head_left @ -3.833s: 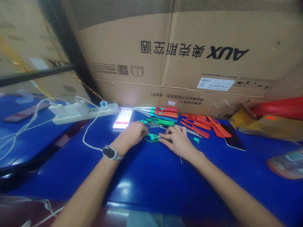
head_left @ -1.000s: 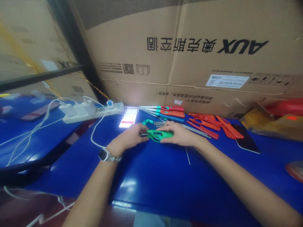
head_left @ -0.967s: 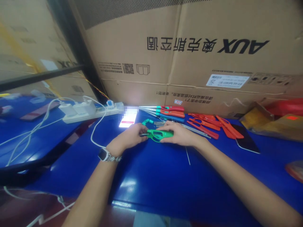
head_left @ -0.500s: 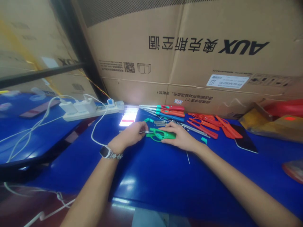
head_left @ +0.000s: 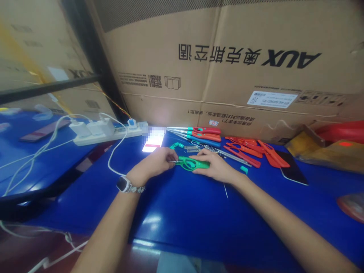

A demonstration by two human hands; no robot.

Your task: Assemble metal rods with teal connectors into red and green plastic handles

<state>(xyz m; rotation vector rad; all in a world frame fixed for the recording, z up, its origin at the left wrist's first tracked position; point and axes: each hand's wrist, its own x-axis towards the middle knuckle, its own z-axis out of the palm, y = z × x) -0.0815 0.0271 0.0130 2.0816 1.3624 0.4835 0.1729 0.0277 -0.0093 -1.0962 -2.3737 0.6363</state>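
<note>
My right hand (head_left: 214, 163) is closed around the handle end of a green long-nose lighter (head_left: 189, 163), held just above the blue table. At the lighter's front end my left hand (head_left: 162, 161), with a watch on its wrist, pinches the thin metal tube (head_left: 174, 162). Just beyond my left fingers lies a small teal plastic piece (head_left: 176, 146). Behind my hands are small metal parts (head_left: 190, 148) and several metal tubes (head_left: 236, 156). Long-nose lighters in red, orange and blue (head_left: 203, 130) lie in a stack at the back.
Red-orange casing pieces (head_left: 247, 146) and a dark phone (head_left: 292, 168) lie to the right. A lit phone (head_left: 153, 142) lies left of the lighters. A power strip (head_left: 110, 135) with white cables stands at left. A large cardboard box (head_left: 227, 79) walls the back.
The green lighter has turned a little in my fingers, and its trigger opening now faces up more plainly. Both hands keep their grip in nearly the same place.
</note>
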